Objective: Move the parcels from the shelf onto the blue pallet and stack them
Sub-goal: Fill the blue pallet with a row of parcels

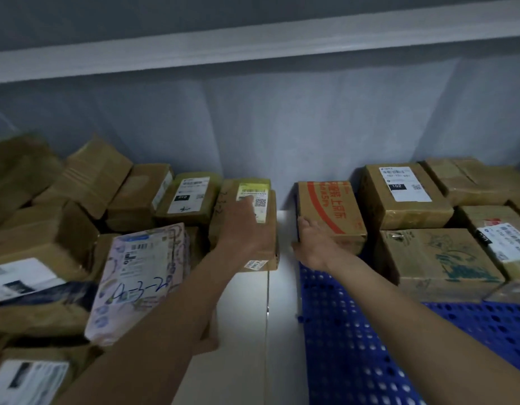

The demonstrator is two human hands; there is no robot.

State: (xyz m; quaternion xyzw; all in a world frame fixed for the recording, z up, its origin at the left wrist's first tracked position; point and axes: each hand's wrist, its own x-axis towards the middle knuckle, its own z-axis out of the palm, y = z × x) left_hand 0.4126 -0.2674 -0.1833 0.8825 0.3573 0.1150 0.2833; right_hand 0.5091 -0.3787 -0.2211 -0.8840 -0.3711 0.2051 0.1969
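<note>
My left hand (242,226) lies flat on top of a brown parcel with a yellow-green label (253,194), at the right end of the pile of parcels on the left. My right hand (313,242) grips the near left corner of a cardboard box with red print (330,207), which sits at the far left corner of the blue pallet (349,331). Several other brown boxes stand on the pallet, among them one with a white label marked 102 (404,194) and one with a blue-green drawing (440,258).
A pale patterned parcel marked 4-3-2 (142,276) leans upright in the left pile, among many brown boxes (89,176). A white strip of surface (244,317) runs between the pile and the pallet. A grey wall and a beam (253,45) rise behind.
</note>
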